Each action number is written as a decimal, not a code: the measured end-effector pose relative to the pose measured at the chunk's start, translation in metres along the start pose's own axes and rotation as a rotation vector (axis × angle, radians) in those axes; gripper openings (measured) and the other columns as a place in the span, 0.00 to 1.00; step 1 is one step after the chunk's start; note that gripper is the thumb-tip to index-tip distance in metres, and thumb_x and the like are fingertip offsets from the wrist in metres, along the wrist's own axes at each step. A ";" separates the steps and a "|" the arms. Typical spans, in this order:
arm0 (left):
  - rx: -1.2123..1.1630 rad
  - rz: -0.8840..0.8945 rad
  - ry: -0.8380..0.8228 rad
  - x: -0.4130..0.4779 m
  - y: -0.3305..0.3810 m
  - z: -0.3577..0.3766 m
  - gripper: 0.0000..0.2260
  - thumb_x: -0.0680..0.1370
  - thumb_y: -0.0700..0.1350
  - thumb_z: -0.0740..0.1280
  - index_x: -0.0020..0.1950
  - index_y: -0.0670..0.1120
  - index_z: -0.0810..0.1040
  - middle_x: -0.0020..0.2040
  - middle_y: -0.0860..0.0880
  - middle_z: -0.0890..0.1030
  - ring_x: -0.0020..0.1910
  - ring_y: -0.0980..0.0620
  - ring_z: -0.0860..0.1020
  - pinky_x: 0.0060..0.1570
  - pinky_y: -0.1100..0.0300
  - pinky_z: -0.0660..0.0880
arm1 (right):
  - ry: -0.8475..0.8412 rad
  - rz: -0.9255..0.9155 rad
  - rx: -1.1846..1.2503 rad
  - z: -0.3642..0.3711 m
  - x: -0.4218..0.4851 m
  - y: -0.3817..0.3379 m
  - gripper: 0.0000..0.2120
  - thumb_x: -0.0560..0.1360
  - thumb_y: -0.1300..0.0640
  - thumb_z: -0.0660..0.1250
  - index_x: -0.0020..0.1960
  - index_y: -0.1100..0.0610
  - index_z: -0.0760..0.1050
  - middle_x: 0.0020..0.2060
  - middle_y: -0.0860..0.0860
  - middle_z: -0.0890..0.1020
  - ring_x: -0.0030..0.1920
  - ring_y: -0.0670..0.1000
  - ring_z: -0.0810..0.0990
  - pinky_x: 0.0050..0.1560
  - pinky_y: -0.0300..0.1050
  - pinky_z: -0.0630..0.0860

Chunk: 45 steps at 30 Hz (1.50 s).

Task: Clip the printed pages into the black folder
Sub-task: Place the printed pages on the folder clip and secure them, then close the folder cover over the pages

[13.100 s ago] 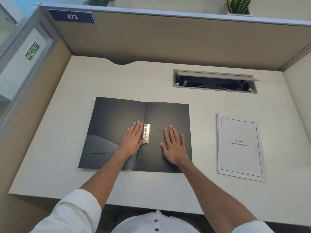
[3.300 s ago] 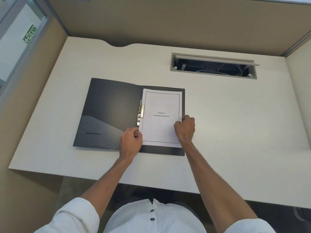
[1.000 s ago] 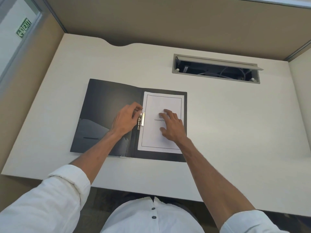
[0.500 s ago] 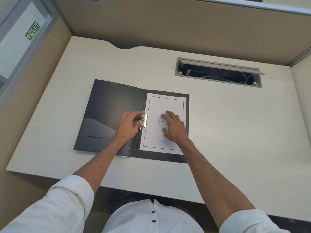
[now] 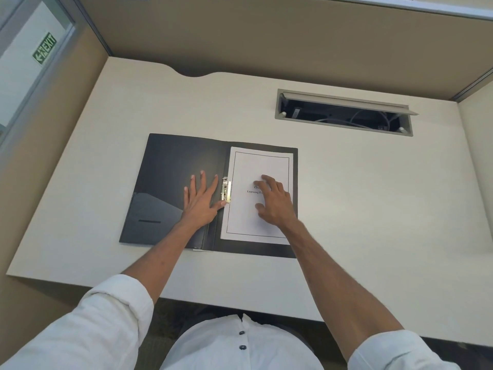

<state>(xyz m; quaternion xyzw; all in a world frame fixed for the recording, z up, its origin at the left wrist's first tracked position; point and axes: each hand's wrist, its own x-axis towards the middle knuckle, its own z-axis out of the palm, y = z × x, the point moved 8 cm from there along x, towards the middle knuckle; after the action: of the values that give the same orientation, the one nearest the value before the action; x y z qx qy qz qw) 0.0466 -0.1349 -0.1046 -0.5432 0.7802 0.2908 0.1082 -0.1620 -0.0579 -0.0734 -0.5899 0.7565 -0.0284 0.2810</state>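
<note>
Pages (image 5: 256, 222) lie inside the open black folder (image 5: 170, 166); left hand (image 5: 201, 201) flat and spread beside the clip (image 5: 226, 189), right hand (image 5: 274, 202) presses the paper, grasping nothing.

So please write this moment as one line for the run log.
left hand: flat on black folder, beside metal clip | right hand: pressing printed pages | clip over pages' left edge

One open black folder (image 5: 170, 166), one stack of printed pages (image 5: 256, 220), one metal clip (image 5: 226, 189), two hands, one desk (image 5: 373, 198), one cable hatch (image 5: 344, 113), one exit sign (image 5: 45, 48).
</note>
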 end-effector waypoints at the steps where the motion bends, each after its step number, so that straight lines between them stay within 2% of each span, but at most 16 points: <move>1: 0.003 0.002 -0.001 0.000 0.000 0.000 0.39 0.89 0.61 0.61 0.92 0.54 0.43 0.91 0.45 0.34 0.90 0.38 0.32 0.89 0.35 0.37 | 0.002 -0.001 0.002 0.000 0.000 0.000 0.33 0.81 0.56 0.71 0.84 0.50 0.65 0.87 0.49 0.58 0.85 0.57 0.62 0.81 0.57 0.69; 12: 0.004 0.029 -0.019 0.001 -0.002 -0.001 0.38 0.89 0.60 0.60 0.92 0.54 0.41 0.91 0.45 0.33 0.90 0.38 0.32 0.89 0.35 0.37 | 0.003 0.003 0.009 0.000 0.000 0.000 0.33 0.81 0.56 0.70 0.84 0.50 0.65 0.87 0.48 0.57 0.85 0.56 0.62 0.81 0.57 0.68; 20: 0.061 0.073 0.083 -0.020 -0.029 -0.012 0.33 0.91 0.56 0.57 0.92 0.53 0.45 0.91 0.45 0.36 0.92 0.42 0.36 0.91 0.39 0.39 | 0.018 0.024 -0.007 0.000 0.001 -0.007 0.33 0.81 0.58 0.71 0.84 0.52 0.65 0.87 0.51 0.59 0.86 0.57 0.62 0.85 0.58 0.64; 25: 0.020 -0.009 0.261 -0.037 -0.073 -0.048 0.31 0.90 0.53 0.61 0.92 0.50 0.54 0.92 0.44 0.45 0.93 0.42 0.43 0.91 0.39 0.43 | 0.120 -0.032 0.005 0.006 0.004 -0.055 0.33 0.81 0.61 0.70 0.84 0.51 0.65 0.86 0.52 0.63 0.86 0.56 0.63 0.87 0.58 0.62; 28: -0.037 -0.121 0.364 -0.046 -0.109 -0.071 0.32 0.88 0.48 0.66 0.91 0.48 0.58 0.92 0.43 0.50 0.92 0.40 0.48 0.91 0.40 0.47 | 0.089 -0.164 0.019 0.025 0.005 -0.102 0.33 0.81 0.61 0.69 0.84 0.50 0.66 0.85 0.50 0.65 0.85 0.55 0.64 0.85 0.57 0.64; 31: -0.167 -0.248 0.396 -0.052 -0.144 -0.084 0.33 0.88 0.46 0.66 0.91 0.46 0.57 0.91 0.41 0.54 0.91 0.39 0.53 0.90 0.40 0.53 | 0.042 -0.250 0.033 0.044 0.005 -0.142 0.33 0.80 0.60 0.69 0.83 0.51 0.66 0.85 0.50 0.65 0.86 0.56 0.64 0.84 0.57 0.65; 34: -0.352 -0.340 0.364 -0.054 -0.169 -0.085 0.31 0.88 0.45 0.65 0.90 0.48 0.57 0.88 0.41 0.64 0.86 0.36 0.66 0.85 0.38 0.64 | 0.009 -0.272 0.025 0.059 0.007 -0.166 0.33 0.80 0.59 0.69 0.84 0.53 0.65 0.85 0.51 0.64 0.84 0.57 0.65 0.85 0.58 0.65; 38: -0.463 -0.377 0.439 -0.062 -0.182 -0.095 0.27 0.87 0.42 0.64 0.87 0.50 0.65 0.79 0.42 0.78 0.78 0.36 0.76 0.79 0.41 0.70 | -0.026 -0.239 0.045 0.072 0.009 -0.178 0.34 0.81 0.59 0.68 0.85 0.53 0.62 0.85 0.53 0.62 0.84 0.59 0.65 0.83 0.62 0.67; 41: -0.463 -0.350 0.536 -0.071 -0.179 -0.112 0.25 0.86 0.40 0.65 0.83 0.50 0.71 0.73 0.44 0.83 0.71 0.39 0.81 0.75 0.43 0.74 | -0.021 -0.215 0.092 0.071 0.009 -0.180 0.34 0.81 0.59 0.68 0.85 0.54 0.63 0.85 0.53 0.62 0.84 0.59 0.65 0.82 0.63 0.69; 45: -0.515 -0.255 0.641 -0.082 -0.167 -0.137 0.20 0.84 0.37 0.68 0.76 0.49 0.82 0.64 0.47 0.88 0.54 0.43 0.88 0.66 0.45 0.83 | 0.014 -0.208 0.212 0.063 0.005 -0.179 0.33 0.80 0.60 0.70 0.84 0.55 0.67 0.84 0.52 0.64 0.83 0.58 0.66 0.82 0.60 0.70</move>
<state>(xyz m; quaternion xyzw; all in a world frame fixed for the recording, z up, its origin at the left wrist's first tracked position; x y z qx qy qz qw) 0.2509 -0.1891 -0.0099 -0.7076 0.6027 0.2770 -0.2437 0.0227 -0.0987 -0.0614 -0.6319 0.6860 -0.1413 0.3319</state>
